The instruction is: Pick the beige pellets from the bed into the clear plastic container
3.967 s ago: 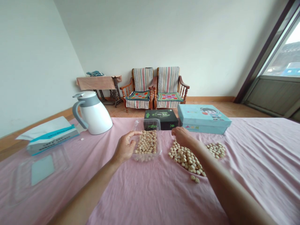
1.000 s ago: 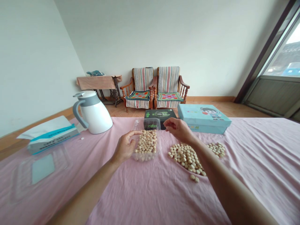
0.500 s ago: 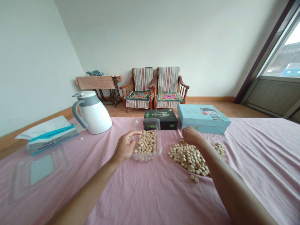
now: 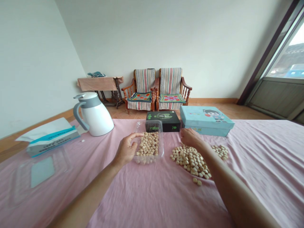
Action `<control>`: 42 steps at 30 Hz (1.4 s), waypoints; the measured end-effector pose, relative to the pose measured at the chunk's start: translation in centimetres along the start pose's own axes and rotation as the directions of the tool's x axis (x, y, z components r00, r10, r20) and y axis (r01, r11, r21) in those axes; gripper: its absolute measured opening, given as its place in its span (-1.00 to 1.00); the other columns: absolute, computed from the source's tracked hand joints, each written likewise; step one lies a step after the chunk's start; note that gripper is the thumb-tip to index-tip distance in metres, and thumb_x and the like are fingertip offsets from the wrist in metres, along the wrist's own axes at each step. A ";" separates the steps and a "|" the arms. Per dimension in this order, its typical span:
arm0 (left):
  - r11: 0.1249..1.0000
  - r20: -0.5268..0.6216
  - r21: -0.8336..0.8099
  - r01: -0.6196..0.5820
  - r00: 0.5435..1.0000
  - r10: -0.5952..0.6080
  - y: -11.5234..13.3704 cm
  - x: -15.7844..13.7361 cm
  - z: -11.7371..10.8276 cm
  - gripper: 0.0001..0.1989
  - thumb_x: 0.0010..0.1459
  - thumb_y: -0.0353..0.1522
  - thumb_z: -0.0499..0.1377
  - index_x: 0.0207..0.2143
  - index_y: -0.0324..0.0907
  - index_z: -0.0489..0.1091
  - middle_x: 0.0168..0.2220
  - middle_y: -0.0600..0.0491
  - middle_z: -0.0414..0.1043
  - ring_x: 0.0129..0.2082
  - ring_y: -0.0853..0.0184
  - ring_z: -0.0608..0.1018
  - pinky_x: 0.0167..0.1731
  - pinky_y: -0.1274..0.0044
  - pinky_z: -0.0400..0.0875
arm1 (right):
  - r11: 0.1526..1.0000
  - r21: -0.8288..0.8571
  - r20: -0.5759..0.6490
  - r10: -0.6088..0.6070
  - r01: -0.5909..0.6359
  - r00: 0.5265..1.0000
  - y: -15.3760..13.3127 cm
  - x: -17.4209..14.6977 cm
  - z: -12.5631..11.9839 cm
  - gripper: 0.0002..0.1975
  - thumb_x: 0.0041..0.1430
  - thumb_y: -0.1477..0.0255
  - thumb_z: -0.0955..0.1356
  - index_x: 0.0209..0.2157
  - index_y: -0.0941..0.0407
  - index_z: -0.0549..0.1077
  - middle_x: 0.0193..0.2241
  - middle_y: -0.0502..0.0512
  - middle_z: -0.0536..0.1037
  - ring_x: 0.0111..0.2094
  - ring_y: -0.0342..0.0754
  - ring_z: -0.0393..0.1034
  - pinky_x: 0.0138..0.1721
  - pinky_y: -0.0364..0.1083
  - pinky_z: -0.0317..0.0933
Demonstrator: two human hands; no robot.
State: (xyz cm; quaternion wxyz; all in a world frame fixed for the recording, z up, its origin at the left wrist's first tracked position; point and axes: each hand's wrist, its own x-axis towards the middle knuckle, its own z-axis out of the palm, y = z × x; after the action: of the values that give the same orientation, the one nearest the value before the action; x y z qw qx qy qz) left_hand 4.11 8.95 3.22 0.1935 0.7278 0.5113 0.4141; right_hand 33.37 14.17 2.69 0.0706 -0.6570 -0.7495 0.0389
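At the far left of the pink cloth [image 4: 147,196], a flat clear plastic piece [image 4: 42,172] lies near a tissue pack [image 4: 53,139], with a white jug [image 4: 101,118] standing upright beyond. Next comes the left hand [image 4: 125,148], at the left side of a clear container [image 4: 161,147]. Its forefinger reaches straight over the rim while its thumb stands apart below, a gap between them; whether they pinch the wall I cannot tell. The container sits mid-table, in front of a black box [image 4: 168,118], holding small round pieces [image 4: 148,145]. Its mouth faces up and its long axis runs away from the person. Thin and light as it looks, it could slide or tip if that forefinger pushed on the rim.

To the right, the right hand [image 4: 191,138] bends down at the far edge of a heap of matching pieces [image 4: 190,158]; its fingertips are hidden, so I cannot tell how far apart they are or whether they hold anything. The heap slants from far left to near right. A careless sweep of the wrist could scatter it, or the smaller cluster [image 4: 220,152] behind the forearm, below the blue box [image 4: 204,118].
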 end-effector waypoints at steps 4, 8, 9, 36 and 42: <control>1.000 -0.001 -0.008 -0.016 1.000 0.016 -0.1 0.0 0.0 -0.51 -0.12 -0.56 -0.08 -0.14 -0.20 0.44 -0.10 0.06 0.49 -0.03 0.30 0.48 0.06 0.46 0.26 | 0.899 0.378 -0.227 -0.142 0.221 0.964 -2.6 -0.9 -2.3 -0.89 -0.01 0.49 0.28 -0.42 0.15 0.44 -0.46 0.07 0.53 -0.42 -0.13 0.39 -0.40 -0.19 0.17; 1.000 0.006 -0.018 -0.006 1.000 0.006 -0.1 0.0 0.0 -0.51 -0.12 -0.56 -0.08 -0.14 -0.21 0.43 -0.09 0.06 0.48 -0.04 0.30 0.48 0.05 0.46 0.27 | 0.652 0.647 -0.312 -0.247 0.395 0.918 -4.8 -1.3 -2.9 -0.81 0.07 0.39 0.27 -0.29 0.16 0.43 -0.38 0.06 0.55 -0.38 -0.15 0.40 -0.36 -0.20 0.22; 1.000 0.008 -0.018 -0.002 1.000 0.002 0.0 0.0 0.0 -0.50 -0.12 -0.56 -0.08 -0.13 -0.22 0.43 -0.09 0.05 0.48 -0.04 0.30 0.48 0.05 0.46 0.27 | 0.635 0.659 -0.327 -0.241 0.403 0.914 -4.9 -1.3 -2.8 -0.79 0.08 0.39 0.27 -0.26 0.16 0.43 -0.36 0.06 0.55 -0.37 -0.15 0.41 -0.35 -0.20 0.23; 1.000 -0.011 -0.028 -0.015 1.000 0.015 0.0 0.0 0.1 -0.51 -0.13 -0.57 -0.07 -0.16 -0.21 0.45 -0.12 0.05 0.50 -0.06 0.27 0.49 0.06 0.41 0.28 | 0.598 0.688 -0.361 -0.209 0.411 0.909 -5.5 -1.0 -1.4 -0.82 -0.01 0.45 0.30 -0.30 0.14 0.44 -0.42 0.01 0.53 -0.44 -0.18 0.38 -0.41 -0.20 0.20; 0.999 -0.009 -0.029 -0.024 1.000 0.024 0.1 0.0 0.1 -0.51 -0.13 -0.58 -0.08 -0.17 -0.20 0.45 -0.11 0.06 0.50 -0.03 0.29 0.48 0.07 0.43 0.27 | 0.548 0.766 -0.325 -0.118 0.335 0.938 -5.4 -1.1 -2.4 -0.83 0.06 0.47 0.25 -0.31 0.18 0.43 -0.45 0.06 0.53 -0.44 -0.14 0.44 -0.39 -0.17 0.25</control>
State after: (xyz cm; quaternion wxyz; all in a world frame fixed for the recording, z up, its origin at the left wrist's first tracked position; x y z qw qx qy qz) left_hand 4.24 8.91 3.27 0.1972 0.7291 0.4972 0.4269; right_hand 28.64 12.25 5.79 0.4557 -0.4478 -0.7127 0.2894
